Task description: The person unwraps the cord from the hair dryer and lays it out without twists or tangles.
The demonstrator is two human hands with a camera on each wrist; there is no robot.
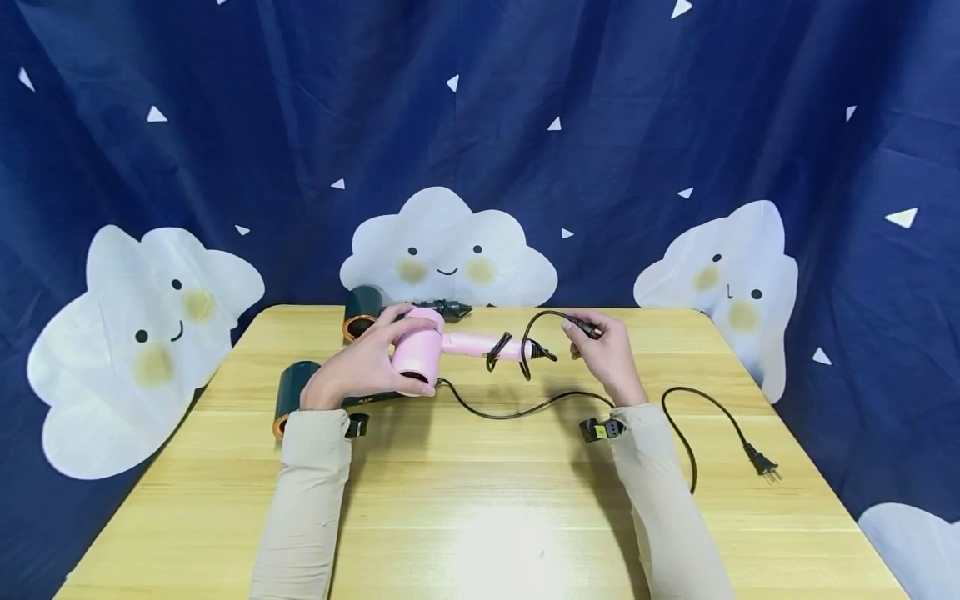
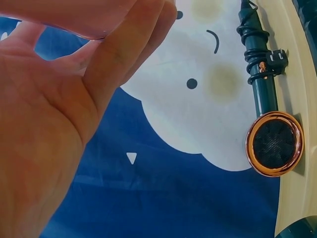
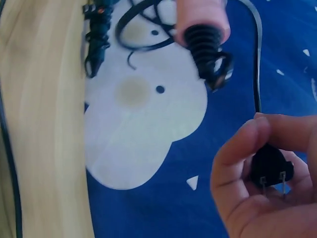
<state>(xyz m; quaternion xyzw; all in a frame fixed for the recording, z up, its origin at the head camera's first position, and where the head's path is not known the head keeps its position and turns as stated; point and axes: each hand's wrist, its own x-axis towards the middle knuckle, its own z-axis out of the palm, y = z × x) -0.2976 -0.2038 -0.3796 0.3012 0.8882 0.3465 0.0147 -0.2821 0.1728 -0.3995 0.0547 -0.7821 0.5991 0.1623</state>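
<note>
My left hand (image 1: 367,358) grips a pink hair dryer (image 1: 418,350) by its barrel, thumb below and fingers over the top, held above the table. Its pink handle points right, with a loop of black cord (image 1: 495,352) hanging around it. Between thumb and fingers, my right hand (image 1: 606,350) pinches the black two-pin plug (image 3: 271,166) of that cord; the pins show in the right wrist view. From the plug the cord arcs up and back left to the handle's end. In the left wrist view only a pink edge of the dryer (image 2: 84,15) shows above the palm.
A dark green hair dryer (image 1: 363,310) with its cord wound round the handle lies at the back. Another green dryer (image 1: 297,387) lies nearer, partly behind the left hand; its cord (image 1: 517,415) runs right across the wooden table (image 1: 480,475) to a plug (image 1: 762,461).
</note>
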